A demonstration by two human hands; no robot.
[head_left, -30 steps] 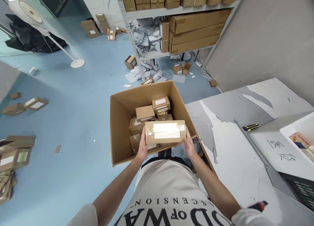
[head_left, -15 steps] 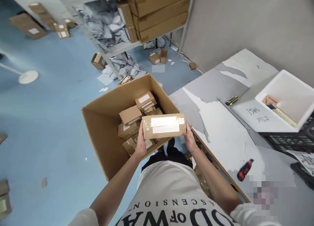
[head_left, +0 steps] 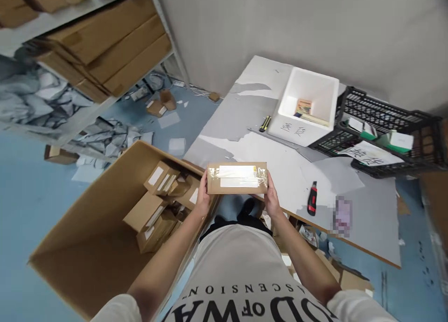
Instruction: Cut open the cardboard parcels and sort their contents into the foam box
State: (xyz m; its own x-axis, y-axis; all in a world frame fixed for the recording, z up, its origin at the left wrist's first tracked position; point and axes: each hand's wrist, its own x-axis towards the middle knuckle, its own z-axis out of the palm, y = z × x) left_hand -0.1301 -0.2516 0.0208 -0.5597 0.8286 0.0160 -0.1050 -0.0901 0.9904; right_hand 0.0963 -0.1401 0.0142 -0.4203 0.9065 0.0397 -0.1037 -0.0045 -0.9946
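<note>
Between my two hands is a small brown cardboard box [head_left: 213, 184] with white labels under shiny clear tape. My left hand [head_left: 203, 198] grips its left end, and my right hand [head_left: 272, 197] grips the right end. The box is level, held in front of my body. To the left stands a large open carton [head_left: 87, 210] with several smaller boxes [head_left: 145, 212] inside. A table [head_left: 224, 130] covered in torn grey and white sheeting lies to the right, its near edge close to my right hand.
On the table are a red and black box cutter [head_left: 312, 199], a yellow-black knife [head_left: 265, 123], a white foam bin [head_left: 290, 128], a black crate [head_left: 385, 109] and a blurred-out item [head_left: 342, 217]. A shelf [head_left: 79, 121] with flat cartons and grey bags stands at the left.
My view and body have turned right, so the large carton has slid to the left and more of the table shows. The small box stays held in both hands.
</note>
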